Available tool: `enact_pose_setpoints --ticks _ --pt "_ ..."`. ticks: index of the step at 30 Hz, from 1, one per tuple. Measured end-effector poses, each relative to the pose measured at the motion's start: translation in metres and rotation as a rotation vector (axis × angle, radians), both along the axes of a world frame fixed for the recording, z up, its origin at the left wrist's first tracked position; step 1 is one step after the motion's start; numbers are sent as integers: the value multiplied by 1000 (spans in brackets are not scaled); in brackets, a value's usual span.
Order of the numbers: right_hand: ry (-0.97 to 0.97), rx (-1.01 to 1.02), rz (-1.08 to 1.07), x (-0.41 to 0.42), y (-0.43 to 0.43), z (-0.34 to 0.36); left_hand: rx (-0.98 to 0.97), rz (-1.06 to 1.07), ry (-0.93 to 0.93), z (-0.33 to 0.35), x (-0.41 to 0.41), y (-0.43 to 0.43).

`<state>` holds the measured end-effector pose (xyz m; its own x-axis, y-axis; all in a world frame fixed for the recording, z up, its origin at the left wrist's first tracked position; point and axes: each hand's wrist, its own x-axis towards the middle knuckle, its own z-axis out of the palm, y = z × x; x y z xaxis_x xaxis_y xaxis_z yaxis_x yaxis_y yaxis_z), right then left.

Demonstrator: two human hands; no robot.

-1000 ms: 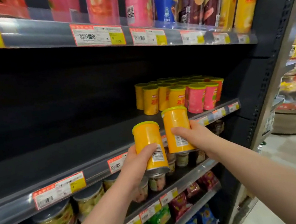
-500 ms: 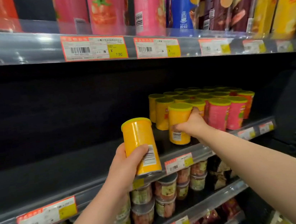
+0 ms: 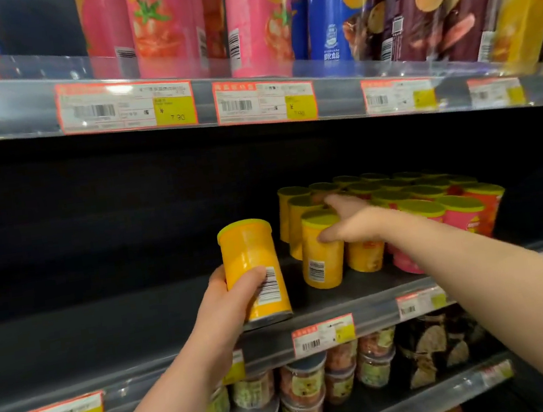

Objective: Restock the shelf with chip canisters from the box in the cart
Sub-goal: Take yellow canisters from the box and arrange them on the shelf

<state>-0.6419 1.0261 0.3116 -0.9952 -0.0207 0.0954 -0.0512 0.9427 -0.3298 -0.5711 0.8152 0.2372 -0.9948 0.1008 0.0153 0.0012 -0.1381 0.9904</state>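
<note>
My left hand (image 3: 228,305) grips a small yellow chip canister (image 3: 252,263) with a green lid, held upright just above the front edge of the dark middle shelf (image 3: 124,329). My right hand (image 3: 357,224) reaches further in and holds the top of a second yellow canister (image 3: 322,261), thumb on its side and fingers over the lid. That canister stands on the shelf at the left front of a block of several yellow and pink canisters (image 3: 435,205). The cart and box are out of view.
The shelf's left half is bare dark board. The upper shelf (image 3: 8,109) carries tall pink, blue, purple and yellow chip tubes. Below, clear-lidded snack tubs (image 3: 301,388) and bags fill the lower shelves. Price tags (image 3: 323,335) line the shelf rails.
My right hand has set its canister down on the shelf beside the stocked block. My left hand has brought its canister up and closer to the shelf edge. The view moved nearer.
</note>
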Motion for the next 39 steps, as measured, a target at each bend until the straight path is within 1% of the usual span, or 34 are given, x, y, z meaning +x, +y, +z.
enact_pose_setpoints --ticks 2,4,6,9,10,12,15,16,20,24,29,33,39 --pt "-68 173 80 -3 -1 6 -3 5 -2 -1 -2 5" --pt "-84 278 102 -7 -2 11 -3 9 -4 -2 -4 9" --pt "-51 411 70 -11 -2 14 -3 17 -2 -2 -6 11" --pt "9 664 -16 -19 1 16 -2 30 8 -2 -9 15" --pt "1 696 -24 -20 3 17 -7 35 11 -2 -10 16" --pt "-45 648 2 -24 9 20 -25 46 16 -2 -12 17" --pt "-131 432 74 -27 15 26 -20 58 10 -3 -13 19" --pt "-131 406 87 -27 16 25 -19 60 7 -4 -13 19" --pt "-92 486 47 -28 16 21 -21 63 4 -5 -13 22" --pt "-149 448 79 -31 21 25 -30 74 3 -4 -13 23" --pt "-98 429 119 -32 24 20 -37 83 4 -5 -11 26" --pt "-78 453 157 -35 28 17 -43 92 7 -6 -11 26" --pt "-74 413 184 -37 31 16 -57 106 10 -8 -12 28"
